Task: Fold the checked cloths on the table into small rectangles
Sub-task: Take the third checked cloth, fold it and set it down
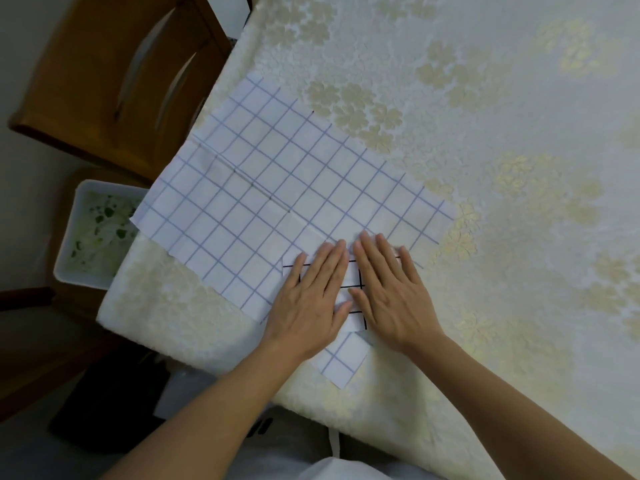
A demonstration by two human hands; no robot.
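A large white cloth with a blue check (277, 174) lies spread flat over the table's near-left corner. On its near part sits a small folded cloth with black check lines (355, 299), mostly covered by my hands. My left hand (308, 306) lies flat on its left half, fingers straight and together. Beside it, my right hand (391, 292) presses flat on the right half. The two hands almost touch at the index fingers. A corner of the blue-checked cloth (341, 365) pokes out below the folded one.
The table wears a cream tablecloth with a pale floral pattern (485, 133). A wooden chair (114, 74) stands at the far left. A white tray with green bits (97, 233) sits on a seat below the table's left edge.
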